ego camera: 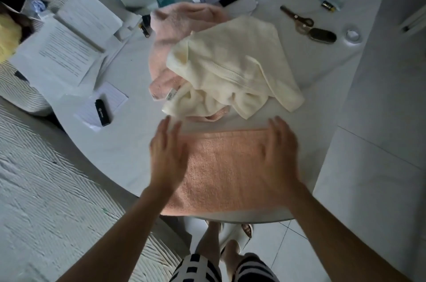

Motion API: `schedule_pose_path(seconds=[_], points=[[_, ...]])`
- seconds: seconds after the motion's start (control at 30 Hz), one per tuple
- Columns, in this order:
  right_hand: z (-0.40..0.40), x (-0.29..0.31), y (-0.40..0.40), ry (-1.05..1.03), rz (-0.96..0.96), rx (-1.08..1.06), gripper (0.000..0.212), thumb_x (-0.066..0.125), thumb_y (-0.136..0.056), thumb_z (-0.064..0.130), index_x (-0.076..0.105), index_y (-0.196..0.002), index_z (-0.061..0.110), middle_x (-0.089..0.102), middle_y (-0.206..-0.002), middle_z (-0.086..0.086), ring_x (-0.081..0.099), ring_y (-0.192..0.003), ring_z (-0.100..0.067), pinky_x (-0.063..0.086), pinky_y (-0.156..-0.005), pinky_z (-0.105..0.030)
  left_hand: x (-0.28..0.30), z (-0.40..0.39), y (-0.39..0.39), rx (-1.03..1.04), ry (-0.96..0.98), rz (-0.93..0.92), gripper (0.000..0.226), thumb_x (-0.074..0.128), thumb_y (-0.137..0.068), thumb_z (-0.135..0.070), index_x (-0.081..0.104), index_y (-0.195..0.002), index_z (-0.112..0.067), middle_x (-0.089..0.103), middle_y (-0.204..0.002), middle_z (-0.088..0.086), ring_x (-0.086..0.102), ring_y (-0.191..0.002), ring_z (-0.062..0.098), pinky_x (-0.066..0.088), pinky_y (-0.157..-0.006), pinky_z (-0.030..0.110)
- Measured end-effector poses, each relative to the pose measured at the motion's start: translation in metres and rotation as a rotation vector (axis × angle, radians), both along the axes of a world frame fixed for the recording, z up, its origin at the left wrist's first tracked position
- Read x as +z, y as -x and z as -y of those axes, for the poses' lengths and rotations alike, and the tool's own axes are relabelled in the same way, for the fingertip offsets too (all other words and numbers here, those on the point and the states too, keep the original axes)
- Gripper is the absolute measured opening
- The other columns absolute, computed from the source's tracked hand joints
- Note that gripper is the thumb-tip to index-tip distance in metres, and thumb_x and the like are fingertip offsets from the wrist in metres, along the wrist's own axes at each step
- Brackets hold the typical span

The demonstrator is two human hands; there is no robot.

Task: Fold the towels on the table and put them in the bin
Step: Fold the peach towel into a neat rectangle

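White tabletop [129, 74], round-edged and cluttered — papers [62, 51], scissors [297, 19], a black lighter [103, 109] — carries all three towels. Nearest the person lies the peach towel [226, 171], spread as a flat rectangle at the table's near edge. The left hand [167, 155] rests on its left end and the right hand [280, 155] on its right end, both with fingers straight and laid flat, pressing rather than pinching; nothing is gripped. So the towel sits directly under both palms, between them.

This looks like the smoothing stage of a fold. A next move would need the fingers to curl under one edge and carry it across for another fold. Beyond the fingertips, the cream towel [230, 65] lies crumpled over the pink towel [179, 19], both unfolded. No bin is in view.
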State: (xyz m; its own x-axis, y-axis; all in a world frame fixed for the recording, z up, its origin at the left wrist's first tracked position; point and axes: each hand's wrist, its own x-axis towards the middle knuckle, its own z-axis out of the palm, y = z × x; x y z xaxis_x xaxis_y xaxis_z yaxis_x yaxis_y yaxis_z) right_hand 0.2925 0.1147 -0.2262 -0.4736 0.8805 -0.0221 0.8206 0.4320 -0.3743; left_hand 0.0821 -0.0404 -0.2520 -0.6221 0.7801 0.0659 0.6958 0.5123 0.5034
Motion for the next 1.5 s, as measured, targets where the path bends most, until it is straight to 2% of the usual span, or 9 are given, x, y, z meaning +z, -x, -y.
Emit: schedule_pose_path(seconds=[0.2,0.6,0.73,0.83,1.0,1.1,1.2,1.33,1.5], points=[[0.101,-0.041,0.053,0.014,0.182,0.573,0.066,0.029,-0.102,0.041,0.018,-0.157,0.005,0.014,-0.165,-0.016,0.009,-0.153,-0.031,0.021,-0.12,-0.052,-0.04,0.034,-0.04,-0.388,0.28,-0.177,0.075,0.04,-0.099,-0.048,0.012,-0.16,-0.014,0.003,-0.169,0.011,0.003,-0.155,0.031,0.02,-0.12,0.059],[0.018,-0.044,-0.072,-0.006,0.469,0.183,0.077,0.021,-0.098,0.053,0.005,-0.159,0.009,0.001,-0.167,-0.016,0.003,-0.153,-0.035,0.014,-0.12,-0.059,-0.017,0.061,-0.029,0.088,0.241,0.147,0.067,0.038,-0.103,-0.043,0.009,-0.161,-0.026,-0.002,-0.169,0.008,0.008,-0.153,0.037,0.019,-0.12,0.053],[0.054,-0.016,-0.068,0.235,0.159,-0.483,0.097,0.067,-0.079,0.054,0.018,-0.154,0.015,0.025,-0.157,-0.02,0.03,-0.138,-0.043,0.034,-0.107,-0.057,0.014,0.061,-0.037,0.284,0.14,0.351,0.061,0.06,-0.097,-0.026,0.036,-0.152,-0.016,0.053,-0.143,0.012,0.049,-0.126,0.031,0.043,-0.103,0.045],[0.097,-0.009,-0.091,0.417,-0.006,-0.757,0.084,0.074,-0.075,0.054,0.039,-0.137,0.009,0.051,-0.128,-0.018,0.054,-0.11,-0.04,0.044,-0.089,-0.048,0.029,0.072,-0.049,0.614,0.035,0.718,0.057,0.064,-0.093,-0.035,0.046,-0.144,-0.017,0.06,-0.131,0.009,0.055,-0.102,0.023,0.045,-0.081,0.037],[0.149,-0.007,-0.097,0.829,-0.219,-0.482,0.045,0.052,-0.091,0.059,0.067,-0.089,0.017,0.073,-0.08,-0.001,0.069,-0.076,-0.019,0.055,-0.075,-0.038,0.022,0.11,-0.072,0.787,0.065,1.077,0.038,0.068,-0.092,-0.026,0.061,-0.113,0.004,0.068,-0.1,0.016,0.065,-0.084,0.029,0.055,-0.068,0.038],[0.157,0.001,-0.072,1.04,-0.364,-0.482,0.03,0.061,-0.091,0.046,0.064,-0.09,0.017,0.072,-0.085,-0.005,0.069,-0.074,-0.019,0.052,-0.066,-0.031,0.026,0.119,-0.097,0.817,-0.032,1.456,0.026,0.068,-0.09,-0.011,0.062,-0.105,0.01,0.067,-0.097,0.025,0.066,-0.086,0.034,0.056,-0.074,0.042],[0.17,-0.001,-0.069,1.189,-0.525,-0.625,0.029,0.067,-0.09,0.037,0.059,-0.105,0.014,0.067,-0.109,-0.005,0.066,-0.096,-0.023,0.058,-0.084,-0.042,0.03,0.125,-0.128,0.695,-0.041,1.726,0.037,0.063,-0.089,-0.005,0.055,-0.123,0.006,0.059,-0.102,0.023,0.057,-0.093,0.034,0.046,-0.083,0.043],[0.189,-0.005,-0.097,1.577,-0.639,-0.538,0.042,0.06,-0.097,0.027,0.052,-0.135,0.011,0.069,-0.119,-0.012,0.069,-0.103,-0.029,0.059,-0.084,-0.047,0.03,0.134,-0.141,0.502,-0.029,1.65,0.049,0.072,-0.078,-0.01,0.056,-0.124,0.001,0.068,-0.103,0.024,0.065,-0.096,0.038,0.054,-0.088,0.05],[0.197,0.0,-0.117,1.557,-0.799,-0.584,0.031,0.055,-0.099,0.016,0.055,-0.129,0.011,0.07,-0.116,-0.014,0.073,-0.094,-0.027,0.058,-0.068,-0.033,0.02,0.142,-0.119,0.603,-0.219,1.599,0.05,0.061,-0.089,-0.006,0.047,-0.136,-0.001,0.055,-0.135,0.03,0.055,-0.122,0.049,0.05,-0.099,0.058]])
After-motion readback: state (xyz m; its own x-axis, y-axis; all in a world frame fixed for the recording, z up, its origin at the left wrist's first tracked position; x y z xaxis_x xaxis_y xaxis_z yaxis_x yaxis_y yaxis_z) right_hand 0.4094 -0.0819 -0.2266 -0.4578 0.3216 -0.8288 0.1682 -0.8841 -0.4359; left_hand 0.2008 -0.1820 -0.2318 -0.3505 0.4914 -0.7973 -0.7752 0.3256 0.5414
